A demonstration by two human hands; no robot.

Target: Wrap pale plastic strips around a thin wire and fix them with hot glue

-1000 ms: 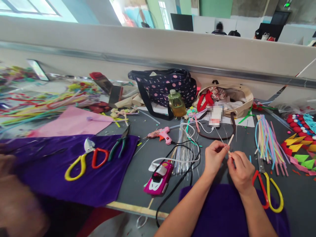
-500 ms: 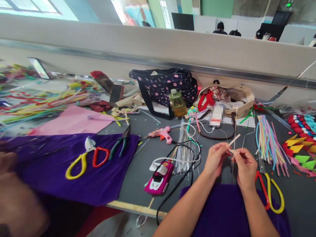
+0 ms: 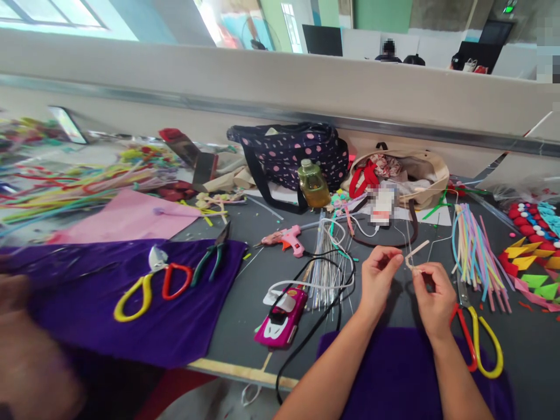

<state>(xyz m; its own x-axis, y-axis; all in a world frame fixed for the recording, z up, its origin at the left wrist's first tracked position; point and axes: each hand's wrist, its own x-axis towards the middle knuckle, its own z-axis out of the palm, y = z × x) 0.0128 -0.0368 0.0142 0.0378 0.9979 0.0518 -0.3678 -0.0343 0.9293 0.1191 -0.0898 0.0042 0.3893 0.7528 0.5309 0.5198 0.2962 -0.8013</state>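
Observation:
Between finger and thumb, my right hand (image 3: 434, 294) pinches a short pale pipe cleaner (image 3: 417, 249), bent to an angle near its lower end. Thin wires stand upright right by it, though how they join cannot be made out. To its left, my left hand (image 3: 380, 277) is closed, thumb and index fingertip together, a little apart from the pale piece. Whether anything thin lies in that pinch is too small to tell. Below both hands lies a purple cloth (image 3: 385, 373). Red-and-yellow-handled scissors (image 3: 472, 332) rest beside my right hand.
Pastel pipe cleaners (image 3: 479, 251) lie on the right, thin wires (image 3: 326, 274) on the left. A pink glue gun (image 3: 286, 239), magenta power strip (image 3: 282, 321), cables and a bottle (image 3: 312, 186) stand nearby. Another person's blurred arm (image 3: 35, 350) is by a second purple cloth (image 3: 175, 332).
My left hand has let go of the pale pipe cleaner and moved slightly left of it. The pipe cleaner now shows a bend, still in my right hand's pinch.

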